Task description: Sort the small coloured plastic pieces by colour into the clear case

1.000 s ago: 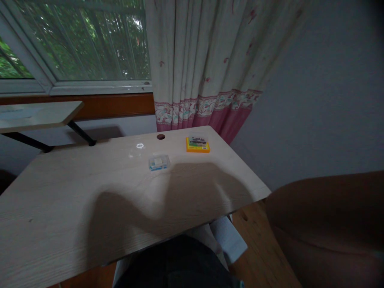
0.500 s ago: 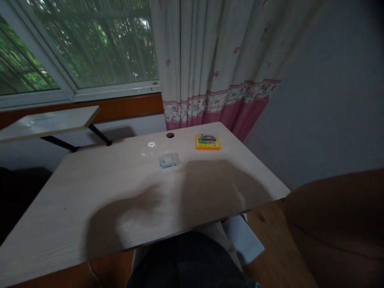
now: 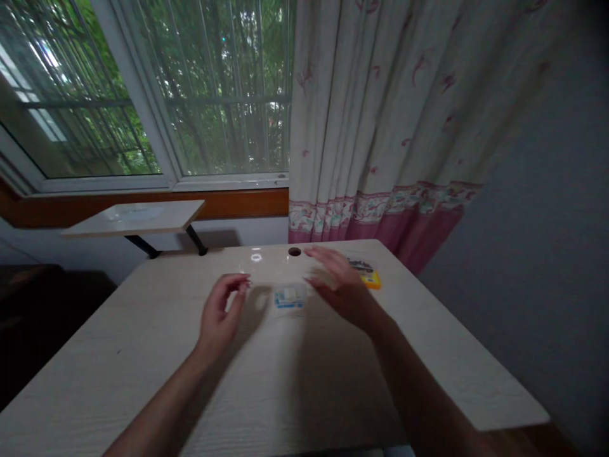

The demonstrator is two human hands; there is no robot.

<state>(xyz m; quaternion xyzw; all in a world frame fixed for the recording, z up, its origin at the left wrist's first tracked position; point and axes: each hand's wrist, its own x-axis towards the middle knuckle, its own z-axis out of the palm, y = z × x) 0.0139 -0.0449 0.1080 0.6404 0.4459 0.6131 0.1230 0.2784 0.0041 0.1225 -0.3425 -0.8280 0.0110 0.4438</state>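
A small clear plastic box [image 3: 290, 297] with blue and white contents lies on the desk between my two hands. To its left is my left hand [image 3: 222, 311], empty, its fingers curved and the thumb a little apart from them. My right hand [image 3: 340, 282] hovers to the right of the box, open, with thumb and fingers spread and nothing in it. Neither hand visibly touches the box. Behind my right hand, a yellow case [image 3: 372, 278] with a clear top and dark contents is partly hidden.
The pale wooden desk [image 3: 157, 355] has a round cable hole [image 3: 295, 252] near its back edge. A raised shelf [image 3: 137, 219] on black legs stands at the back left. Beyond are a barred window [image 3: 223, 101] and a floral curtain [image 3: 342, 127]; a wall [image 3: 533, 266] is at right.
Both hands have come forward over the desk, one on each side of the clear box; an arm showed only at the right edge before. My view has tilted up and shifted left.
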